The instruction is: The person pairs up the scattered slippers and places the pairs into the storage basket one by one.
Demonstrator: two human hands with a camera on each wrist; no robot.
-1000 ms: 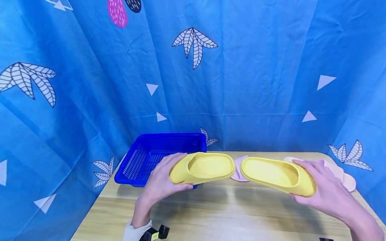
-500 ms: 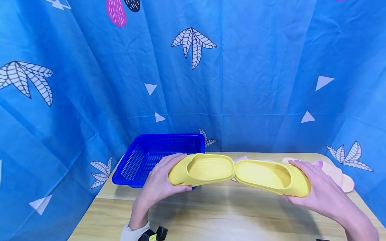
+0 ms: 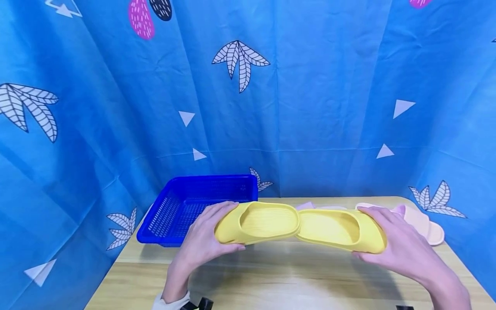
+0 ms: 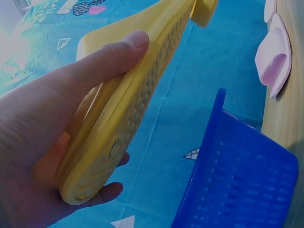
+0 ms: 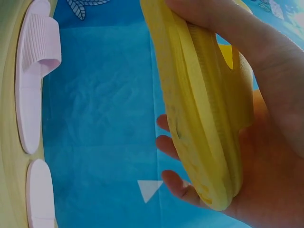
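Note:
In the head view my left hand [image 3: 205,237] grips one yellow slipper [image 3: 269,220] round its toe end. My right hand [image 3: 399,243] holds a second yellow slipper [image 3: 329,227] the same way. Both are up above the table, openings facing me, with their heel ends meeting in the middle and the left one's heel slightly overlapping the right one's. The left wrist view shows my thumb lying over the side of the slipper [image 4: 114,128], with fingertips coming round its textured sole. From the right wrist, fingertips also show past the sole of the other slipper [image 5: 199,118].
A blue perforated basket [image 3: 155,224] stands at the back left of the wooden table [image 3: 271,280]. Pale pink slippers [image 5: 31,95] lie along the back edge, partly hidden behind the yellow pair. A peach slipper [image 3: 435,234] is at the back right. A patterned blue curtain [image 3: 329,107] hangs behind.
My right hand has moved left with its slipper, closing the gap until the two heels touch and slightly overlap. The left hand has stayed almost in place. The head view has shifted slightly.

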